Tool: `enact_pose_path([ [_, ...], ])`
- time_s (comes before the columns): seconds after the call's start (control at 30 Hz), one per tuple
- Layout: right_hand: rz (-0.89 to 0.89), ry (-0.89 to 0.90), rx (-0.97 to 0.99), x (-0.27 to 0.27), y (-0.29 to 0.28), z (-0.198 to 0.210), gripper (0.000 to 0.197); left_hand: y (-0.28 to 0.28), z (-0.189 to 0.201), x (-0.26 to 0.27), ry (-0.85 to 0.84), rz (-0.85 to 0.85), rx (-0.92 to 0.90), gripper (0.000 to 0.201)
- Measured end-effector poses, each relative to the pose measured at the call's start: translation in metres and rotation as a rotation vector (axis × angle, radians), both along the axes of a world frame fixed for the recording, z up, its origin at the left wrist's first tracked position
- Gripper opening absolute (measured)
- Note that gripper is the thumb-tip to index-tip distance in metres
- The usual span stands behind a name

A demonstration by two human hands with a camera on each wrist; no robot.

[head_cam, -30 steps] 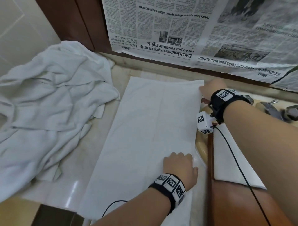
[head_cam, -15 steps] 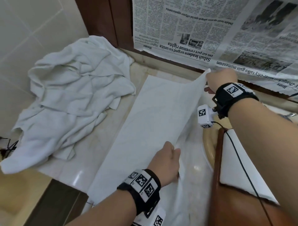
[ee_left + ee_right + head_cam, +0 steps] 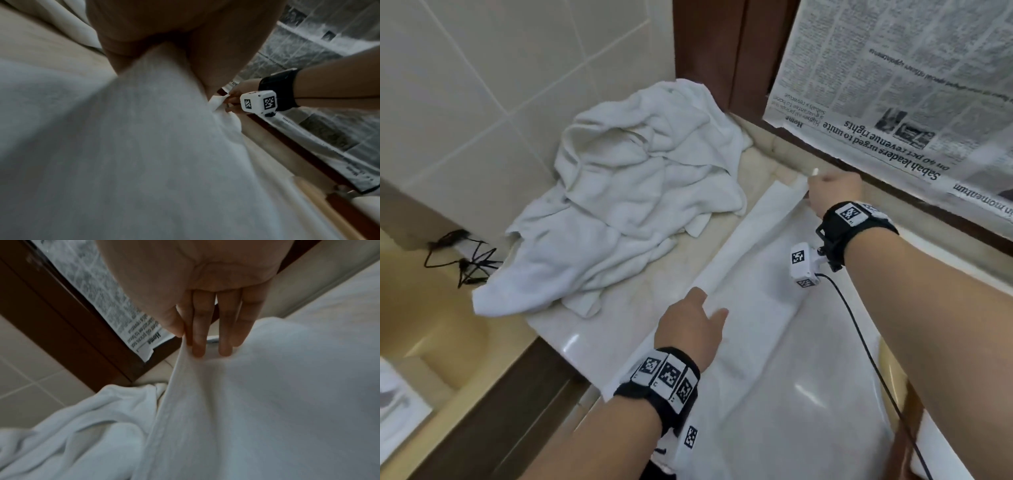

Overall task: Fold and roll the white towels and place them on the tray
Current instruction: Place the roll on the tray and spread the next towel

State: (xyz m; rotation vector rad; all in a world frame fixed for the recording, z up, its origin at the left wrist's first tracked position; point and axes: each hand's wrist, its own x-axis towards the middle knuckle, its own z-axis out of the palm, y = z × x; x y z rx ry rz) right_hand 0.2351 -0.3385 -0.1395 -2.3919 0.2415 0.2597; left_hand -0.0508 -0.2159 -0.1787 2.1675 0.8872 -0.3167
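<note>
Towel [image 3: 753,260] edge lifted off the bench [image 3: 619,318] and carried leftward over itself: a second ago it lay flat under my palms, so the lengthwise fold is now halfway, by my reading. My right hand [image 3: 832,192] pinches the far corner between thumb and fingers [image 3: 198,340], near the newspaper [image 3: 893,85] on the wall; my left hand [image 3: 693,325] grips the near stretch of the same raised edge. The cloth hangs between both hands, beside the heap of unfolded towels [image 3: 633,192]; no tray is clearly visible

Head view bright; wrist views dim, blurred
</note>
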Motion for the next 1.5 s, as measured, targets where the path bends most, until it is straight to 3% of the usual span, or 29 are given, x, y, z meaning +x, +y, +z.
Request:
enact_pose_path([
  [0.17,0.210,0.033,-0.099,0.006,0.013,-0.027,0.022,0.014,-0.018,0.008,0.076,-0.039,0.121,0.040],
  [0.3,0.495,0.082,-0.348,0.002,0.015,-0.040,0.051,0.017,-0.025,0.010,0.093,-0.037,0.088,0.046],
  [0.4,0.581,0.081,-0.464,-0.006,0.004,-0.040,0.060,0.018,-0.025,0.012,0.087,-0.083,0.101,0.046],
  [0.63,0.492,0.128,-0.572,-0.018,-0.060,-0.044,0.066,0.019,-0.021,0.025,0.071,-0.249,0.125,0.044],
  [0.83,0.494,0.151,-0.663,-0.039,-0.091,-0.049,0.094,0.022,-0.017,0.022,0.065,-0.426,0.055,0.045],
  [0.93,0.508,0.177,-0.698,-0.041,-0.087,-0.047,0.105,0.027,-0.011,0.000,0.091,-0.488,0.068,0.032],
  [1.13,0.462,0.158,-0.673,-0.041,-0.083,-0.049,0.090,0.052,0.003,-0.066,0.070,-0.325,-0.085,0.012],
  [1.3,0.433,0.130,-0.644,-0.047,-0.083,-0.054,0.087,0.089,0.014,-0.117,0.131,-0.253,-0.103,0.028],
  [1.5,0.391,0.138,-0.608,-0.052,-0.082,-0.054,0.098,0.132,0.023,-0.164,0.139,-0.163,-0.041,0.041],
])
